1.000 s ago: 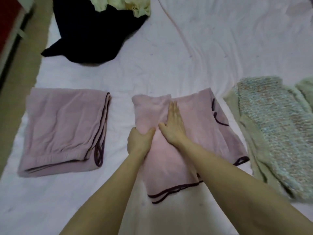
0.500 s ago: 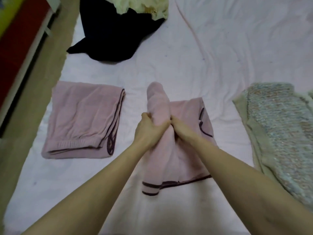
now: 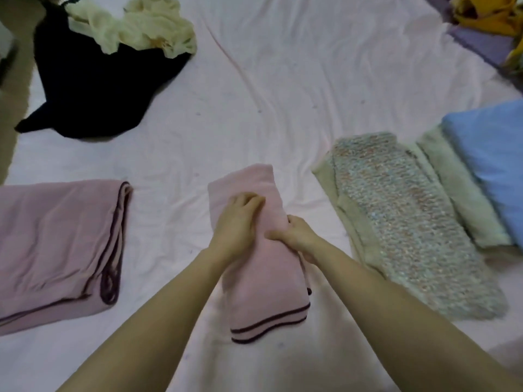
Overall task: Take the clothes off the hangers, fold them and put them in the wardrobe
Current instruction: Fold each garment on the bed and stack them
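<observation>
Pink garment [image 3: 263, 284] w/ dark trim at hem lies folded into a narrow strip on the bed sheet [image 3: 283, 94], centre of view, long axis running away from the person. Left hand [image 3: 236, 222] rests on top of its upper half, fingers [image 3: 249, 200] bent and together, pressing into the cloth; whether they pinch a fold cannot be told. Right hand [image 3: 297, 236] grips the garment's right edge at mid-length, thumb on top, fingers curled under the fold and hidden. Both forearms bare.

Left of it, apart: second pink garment [image 3: 59, 250], same dark trim, folded flat, partly cut off by frame edge. Right of it, near but not touching: speckled knit garment [image 3: 402, 222] folded over a pale green layer [image 3: 458, 193]. Blue folded cloth [image 3: 492, 165] lies beside that, far right, overlapping the green edge.

Top left: black garment [image 3: 93, 86] lying unfolded, w/ crumpled cream fabric [image 3: 135, 24] on its upper part. Top right corner: yellow fabric [image 3: 486, 12] on purple cloth [image 3: 481, 43], blurred.
</observation>
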Demonstrator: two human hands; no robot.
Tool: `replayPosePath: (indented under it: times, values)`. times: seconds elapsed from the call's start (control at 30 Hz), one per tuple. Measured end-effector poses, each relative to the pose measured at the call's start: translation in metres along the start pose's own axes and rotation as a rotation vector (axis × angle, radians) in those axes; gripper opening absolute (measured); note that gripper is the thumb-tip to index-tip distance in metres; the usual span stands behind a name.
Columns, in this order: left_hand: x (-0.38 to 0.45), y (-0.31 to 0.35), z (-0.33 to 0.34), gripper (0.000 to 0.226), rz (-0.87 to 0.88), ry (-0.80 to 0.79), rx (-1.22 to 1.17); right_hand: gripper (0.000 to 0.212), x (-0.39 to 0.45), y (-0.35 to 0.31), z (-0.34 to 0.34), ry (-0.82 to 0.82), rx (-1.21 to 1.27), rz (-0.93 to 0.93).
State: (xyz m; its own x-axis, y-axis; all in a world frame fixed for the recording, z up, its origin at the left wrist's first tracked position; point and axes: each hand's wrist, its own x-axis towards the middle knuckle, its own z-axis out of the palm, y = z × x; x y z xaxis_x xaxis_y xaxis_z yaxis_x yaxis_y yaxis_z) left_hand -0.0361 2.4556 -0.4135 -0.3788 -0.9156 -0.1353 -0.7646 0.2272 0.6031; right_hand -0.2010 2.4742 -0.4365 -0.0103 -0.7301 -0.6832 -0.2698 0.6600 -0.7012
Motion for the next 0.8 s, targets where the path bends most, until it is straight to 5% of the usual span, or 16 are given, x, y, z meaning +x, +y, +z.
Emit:
replayPosePath:
  times: [0.13,0.3,0.4,0.47,0.57,0.67,0.8]
  values:
    - [0.018,-0.014,-0.007,0.053,0.055,-0.136,0.341,0.037,0.013,-0.005,-0.022,0.108,0.053,-0.105]
    - [0.043,-0.024,0.004,0.082,-0.128,-0.2,0.377,0.033,0.03,0.023,-0.029,0.23,-0.051,0.041]
    - [0.048,-0.021,0.005,0.129,-0.533,-0.029,0.019,0.071,0.025,0.043,-0.029,0.135,0.121,0.155]
    - [0.043,-0.024,0.014,0.138,-0.802,0.04,-0.392,0.085,0.024,0.05,-0.03,0.029,0.17,0.154]
    - [0.023,-0.037,0.033,0.129,-0.949,0.111,-0.76,0.062,0.021,0.047,-0.027,-0.068,0.257,0.135]
    - [-0.001,-0.05,0.048,0.104,-0.983,0.013,-1.099,0.045,0.02,0.053,-0.017,0.041,0.285,0.161]
    - [-0.007,-0.052,0.054,0.083,-0.942,-0.031,-1.272,0.03,0.017,0.054,-0.007,0.171,0.332,0.123]
